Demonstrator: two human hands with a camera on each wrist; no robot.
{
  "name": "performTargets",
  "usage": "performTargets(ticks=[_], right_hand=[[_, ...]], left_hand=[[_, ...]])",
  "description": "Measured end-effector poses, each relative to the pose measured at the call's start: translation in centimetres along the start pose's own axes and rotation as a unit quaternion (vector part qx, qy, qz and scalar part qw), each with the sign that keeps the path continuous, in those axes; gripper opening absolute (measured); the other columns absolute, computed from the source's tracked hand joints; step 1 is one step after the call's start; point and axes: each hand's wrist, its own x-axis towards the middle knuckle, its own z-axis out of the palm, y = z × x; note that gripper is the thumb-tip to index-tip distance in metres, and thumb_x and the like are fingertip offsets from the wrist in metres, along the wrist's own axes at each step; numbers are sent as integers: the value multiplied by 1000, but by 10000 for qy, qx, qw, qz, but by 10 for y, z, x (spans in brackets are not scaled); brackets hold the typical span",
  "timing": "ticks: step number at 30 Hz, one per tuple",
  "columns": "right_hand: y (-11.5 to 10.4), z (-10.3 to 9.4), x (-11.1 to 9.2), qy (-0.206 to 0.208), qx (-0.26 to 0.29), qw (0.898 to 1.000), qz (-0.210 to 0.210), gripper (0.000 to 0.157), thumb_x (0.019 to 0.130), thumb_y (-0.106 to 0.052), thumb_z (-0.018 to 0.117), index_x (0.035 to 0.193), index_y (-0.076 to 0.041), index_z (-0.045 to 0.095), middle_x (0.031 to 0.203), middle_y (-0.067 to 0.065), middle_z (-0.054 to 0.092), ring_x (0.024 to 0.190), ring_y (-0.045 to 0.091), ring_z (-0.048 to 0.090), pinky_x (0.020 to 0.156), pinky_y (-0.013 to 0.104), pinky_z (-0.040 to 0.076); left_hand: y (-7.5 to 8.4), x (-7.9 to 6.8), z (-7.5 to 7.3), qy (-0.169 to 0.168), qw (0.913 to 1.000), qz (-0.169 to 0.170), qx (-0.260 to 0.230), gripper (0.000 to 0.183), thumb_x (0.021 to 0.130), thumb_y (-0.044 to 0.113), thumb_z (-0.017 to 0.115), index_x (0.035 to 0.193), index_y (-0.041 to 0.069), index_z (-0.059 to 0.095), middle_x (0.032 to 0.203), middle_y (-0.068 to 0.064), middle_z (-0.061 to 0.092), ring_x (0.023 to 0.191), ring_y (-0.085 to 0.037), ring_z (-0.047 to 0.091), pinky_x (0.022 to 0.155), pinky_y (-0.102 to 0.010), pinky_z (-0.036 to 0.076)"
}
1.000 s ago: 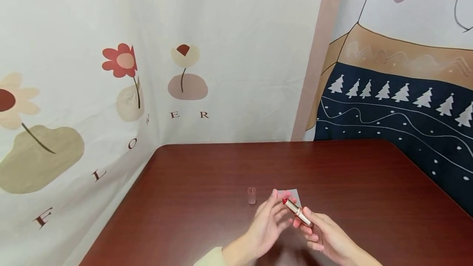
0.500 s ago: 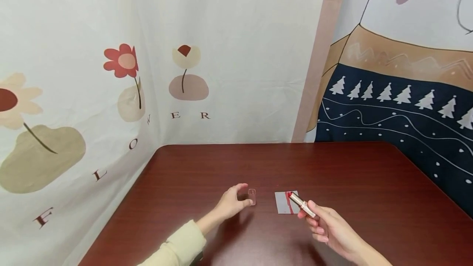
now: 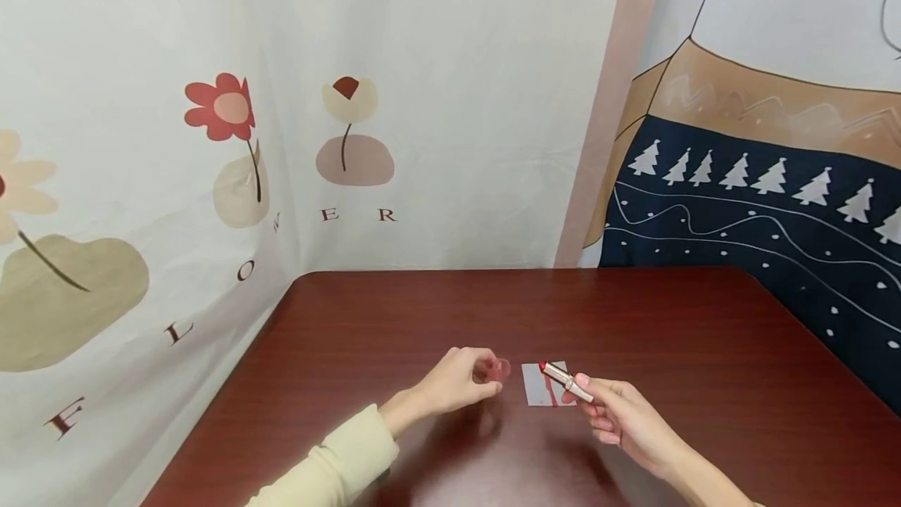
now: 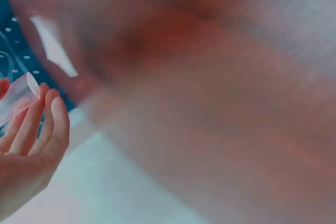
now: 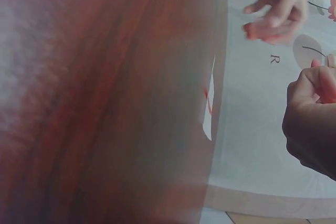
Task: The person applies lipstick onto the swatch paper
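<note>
My left hand pinches a clear pinkish lipstick cap just above the table, left of the paper. In the left wrist view the cap lies tilted against the fingers, its rim facing outward. My right hand grips a gold lipstick by its base, the bare red tip pointing up and to the left. Behind that tip lies a small white square of paper with red streaks on it. Most of the lipstick is out of frame in the right wrist view, where the right hand shows at the edge.
The dark red-brown table spreads under both hands. A pale curtain with printed flowers hangs behind and to the left. At the right hangs a dark blue cloth with white trees.
My left hand has moved away from the lipstick, out to the left, and has taken the cap up from the table. The right hand still holds the lipstick, now slightly farther left.
</note>
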Motion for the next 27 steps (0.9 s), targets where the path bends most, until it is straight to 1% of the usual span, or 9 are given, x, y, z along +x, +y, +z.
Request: performTargets(ticks=[2,4,7,9,14,16,20,22,27], right_hand=[[-1,1,1,68,-146,9999,-35,31,100,-18,40,93,-1,65,69,-4,37,53,6,23,45,21,17],[-1,2,2,85,-249,9996,-61,28,99,-17,42,89,-5,64,67,-5,36,52,5,23,44,23,15],[0,3,3,85,-357,9992,-136,25,99,-17,43,87,-9,63,66,-5,36,51,4,23,43,25,13],[1,4,4,149,-401,9990,-155,24,99,-17,43,85,-11,62,66,-5,36,51,4,23,43,25,13],[2,2,2,501,-470,9976,-64,25,98,-18,44,88,-5,63,65,-5,37,50,3,24,43,22,15],[2,1,0,588,-488,9971,-31,27,98,-18,44,90,-1,63,65,-5,37,50,3,24,43,21,16],[3,-1,-1,523,-479,9975,-30,30,99,-19,43,92,2,64,66,-5,37,51,3,24,43,21,16],[3,-1,-2,416,-443,9981,-64,30,99,-18,42,93,1,64,66,-6,37,51,3,24,43,22,15],[4,0,-3,429,-438,9981,-68,26,98,-16,43,93,-3,65,66,-6,39,50,2,25,43,19,17]], left_hand=[[11,2,-4,-64,9995,238,214,12,79,14,72,88,11,65,74,9,62,66,-4,56,61,-18,46],[20,3,-6,-60,9979,471,436,13,78,17,73,88,12,66,73,10,59,65,-7,54,59,-16,42],[27,3,-7,20,9945,790,684,15,78,19,74,89,12,68,74,10,58,66,-7,51,59,-15,40],[29,3,-7,86,9929,914,762,16,78,19,75,91,11,69,76,9,57,68,-7,51,61,-14,39],[30,1,-7,228,9923,994,700,17,78,18,75,93,11,69,76,9,55,71,-13,52,61,-15,37],[30,0,-7,246,9924,988,695,17,78,18,74,93,11,69,76,9,55,72,-15,53,61,-16,37],[30,-2,-6,247,9925,964,714,17,78,18,75,93,12,69,77,9,56,72,-14,53,63,-16,38],[30,-3,-5,230,9926,960,709,17,78,19,75,93,12,70,77,10,56,72,-12,52,63,-15,38],[32,-3,-4,192,9908,1103,761,18,78,20,76,92,12,70,76,10,55,69,-5,48,62,-14,38]])
